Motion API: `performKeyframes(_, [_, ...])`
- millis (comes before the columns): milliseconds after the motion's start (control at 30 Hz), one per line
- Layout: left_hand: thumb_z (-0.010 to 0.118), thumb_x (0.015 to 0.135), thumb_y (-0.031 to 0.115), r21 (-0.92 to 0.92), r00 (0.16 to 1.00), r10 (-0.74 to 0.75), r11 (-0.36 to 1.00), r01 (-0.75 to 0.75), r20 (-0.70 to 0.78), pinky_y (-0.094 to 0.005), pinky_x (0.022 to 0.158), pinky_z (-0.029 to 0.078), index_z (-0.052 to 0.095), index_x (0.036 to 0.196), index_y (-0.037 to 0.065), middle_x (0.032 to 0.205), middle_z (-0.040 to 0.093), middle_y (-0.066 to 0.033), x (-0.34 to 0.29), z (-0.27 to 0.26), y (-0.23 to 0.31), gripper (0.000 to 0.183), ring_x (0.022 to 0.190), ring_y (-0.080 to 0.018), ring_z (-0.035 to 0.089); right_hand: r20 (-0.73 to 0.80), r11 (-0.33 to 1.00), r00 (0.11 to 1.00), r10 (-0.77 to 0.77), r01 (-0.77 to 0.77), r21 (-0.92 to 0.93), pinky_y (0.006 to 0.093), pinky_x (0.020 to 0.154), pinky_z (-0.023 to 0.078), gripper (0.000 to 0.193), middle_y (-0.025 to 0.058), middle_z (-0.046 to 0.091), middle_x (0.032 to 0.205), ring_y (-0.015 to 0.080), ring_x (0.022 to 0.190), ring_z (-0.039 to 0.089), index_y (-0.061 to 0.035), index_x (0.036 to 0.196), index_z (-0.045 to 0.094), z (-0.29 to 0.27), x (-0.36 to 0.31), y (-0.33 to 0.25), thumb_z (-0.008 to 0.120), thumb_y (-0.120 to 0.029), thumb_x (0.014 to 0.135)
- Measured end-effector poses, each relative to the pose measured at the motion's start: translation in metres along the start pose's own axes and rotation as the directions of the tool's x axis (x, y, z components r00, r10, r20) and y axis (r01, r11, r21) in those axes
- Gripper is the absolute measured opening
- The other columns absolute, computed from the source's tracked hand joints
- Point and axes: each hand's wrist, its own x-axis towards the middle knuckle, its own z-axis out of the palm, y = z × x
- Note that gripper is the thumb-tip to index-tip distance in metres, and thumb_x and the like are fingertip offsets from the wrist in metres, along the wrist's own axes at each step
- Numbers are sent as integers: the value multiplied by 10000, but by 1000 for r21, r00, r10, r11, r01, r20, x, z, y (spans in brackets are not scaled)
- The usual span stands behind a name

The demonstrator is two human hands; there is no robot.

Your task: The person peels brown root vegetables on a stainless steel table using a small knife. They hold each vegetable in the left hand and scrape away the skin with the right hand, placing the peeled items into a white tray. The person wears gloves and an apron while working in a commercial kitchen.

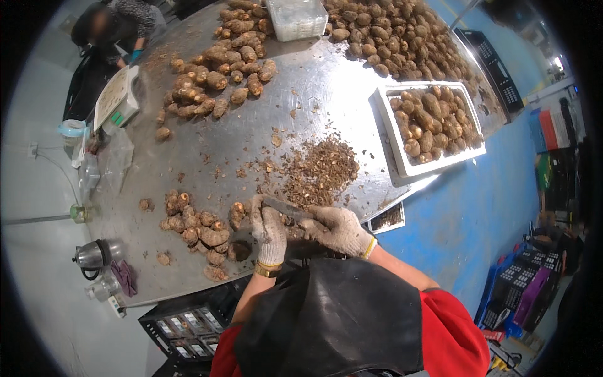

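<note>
My right hand [342, 230], in a pale knitted glove with a yellow cuff, closes round the handle end of a knife [286, 206]. Its blade points left across the front of my body. My left hand [270, 234], gloved and soiled, is curled beside the blade around a taro [287, 220], most of which the fingers and knife hide. Just beyond both hands lies a heap of brown peelings [320, 173] on the metal table [226, 147]. To the left of my left hand sit a single taro [237, 213] and a loose pile of taros [198, 226].
A white foam box of taros [405, 166] stands at the table's right edge. Bigger taro heaps [220, 72] [402, 34] lie farther off, with a clear plastic tub [298, 19] between them. A scale [117, 97] and kettle [92, 256] are leftward. Another person [125, 25] bends at the far left.
</note>
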Motion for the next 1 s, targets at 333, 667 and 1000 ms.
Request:
performKeyframes(333, [392, 1006, 330, -21, 988, 149, 989, -148, 29, -377, 753, 511, 481, 1301, 22, 1030, 633, -132, 10, -18, -25, 436, 861, -227, 610, -173, 951, 985, 10, 44, 306, 266, 573, 464, 194, 55, 619, 717, 102, 628, 565, -30, 1050, 682, 6, 0, 34, 660, -170, 917])
performKeyframes(667, [472, 995, 258, -279, 933, 243, 946, -166, 267, -307, 489, 564, 550, 1150, 35, 891, 577, -93, -4, 1, 25, 283, 730, -209, 647, -116, 959, 959, 257, -268, -95, 389, 583, 490, 273, 120, 646, 720, 285, 626, 628, -143, 916, 688, -3, 13, 42, 617, -406, 901])
performKeyframes(1000, [488, 984, 232, -97, 952, 205, 978, -187, 228, -287, 828, 482, 553, 1137, 27, 1066, 602, -54, 6, -11, 8, 265, 964, -156, 589, -85, 977, 991, -104, 117, 177, 325, 599, 519, 215, 73, 661, 707, 204, 625, 643, -82, 971, 685, -7, -15, -6, 674, -284, 898])
